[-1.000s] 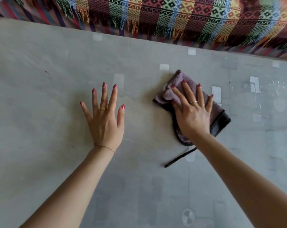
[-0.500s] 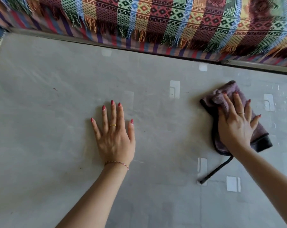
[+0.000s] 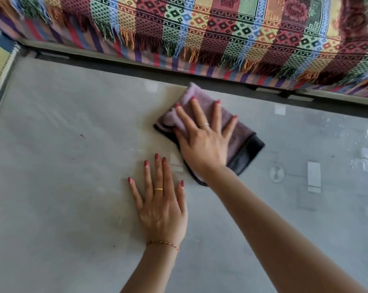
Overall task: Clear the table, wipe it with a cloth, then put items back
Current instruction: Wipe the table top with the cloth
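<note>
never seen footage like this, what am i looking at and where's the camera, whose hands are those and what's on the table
There is no machine here. A person wears a wide-angle camera on the head, so you look forward and down at their own two bare hands. The grey table fills most of the picture. The right hand lies flat, fingers spread, on a folded purple cloth near the table's far edge, pressing it down to wipe. The left hand rests flat on the bare tabletop, holding nothing. Beyond the table hangs a colourful patterned blanket with fringes. Nothing else appears to stand on the table.
</note>
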